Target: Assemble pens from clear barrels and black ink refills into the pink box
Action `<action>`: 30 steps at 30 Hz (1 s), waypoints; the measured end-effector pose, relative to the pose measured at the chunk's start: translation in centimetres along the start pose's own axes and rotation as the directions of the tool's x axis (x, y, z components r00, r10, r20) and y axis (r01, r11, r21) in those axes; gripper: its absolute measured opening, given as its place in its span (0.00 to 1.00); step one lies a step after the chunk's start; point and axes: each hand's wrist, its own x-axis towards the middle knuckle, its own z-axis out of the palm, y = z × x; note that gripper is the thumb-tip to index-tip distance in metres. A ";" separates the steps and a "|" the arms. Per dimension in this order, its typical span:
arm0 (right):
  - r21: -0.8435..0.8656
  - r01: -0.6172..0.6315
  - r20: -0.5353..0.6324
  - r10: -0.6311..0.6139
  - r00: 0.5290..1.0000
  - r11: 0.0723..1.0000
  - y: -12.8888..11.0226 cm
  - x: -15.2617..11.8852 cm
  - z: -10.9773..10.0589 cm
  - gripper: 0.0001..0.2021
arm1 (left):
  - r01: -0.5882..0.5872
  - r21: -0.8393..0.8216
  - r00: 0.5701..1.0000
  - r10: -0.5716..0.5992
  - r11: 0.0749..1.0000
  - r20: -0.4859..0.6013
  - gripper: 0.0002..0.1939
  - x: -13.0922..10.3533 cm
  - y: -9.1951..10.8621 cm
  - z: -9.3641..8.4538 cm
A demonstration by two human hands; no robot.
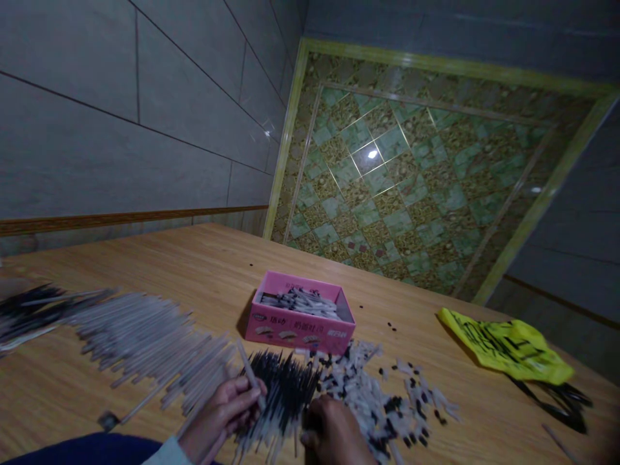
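Note:
My left hand (227,410) is closed around a whitish pen barrel (248,368), which tilts up and to the left. Just right of it lies a bundle of thin dark pen refills (285,387) with pale lower ends. My right hand (336,429) is curled over the right edge of these refills, beside a heap of small clear and black pen caps (361,381). Its fingertips are in shadow, so what they grip cannot be made out. Left of my left hand spreads a wide row of pale pen barrels (140,336).
Behind my hands stands an open pink box (300,329) of pens on the wooden table (194,258). More dark sticks (29,310) lie at the far left. A yellow bag (508,342) with black straps rests at the right. Tiled walls border the table.

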 end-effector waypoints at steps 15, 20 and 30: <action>-0.097 0.010 -0.146 -0.024 0.989 0.995 0.7 0.7 1.0 0.07 | -0.039 0.031 0.995 0.036 0.999 0.092 0.21 1.0 -1.3 -0.6; -0.081 0.014 -0.165 -0.027 0.986 0.997 0.2 0.7 1.2 0.10 | 0.000 0.078 1.000 -0.002 0.997 0.019 0.17 -0.1 0.0 0.5; -0.022 -0.003 -0.172 -0.001 0.985 1.000 0.3 0.5 1.2 0.08 | 0.003 0.148 1.000 -0.005 0.989 0.012 0.19 -0.1 -0.3 0.3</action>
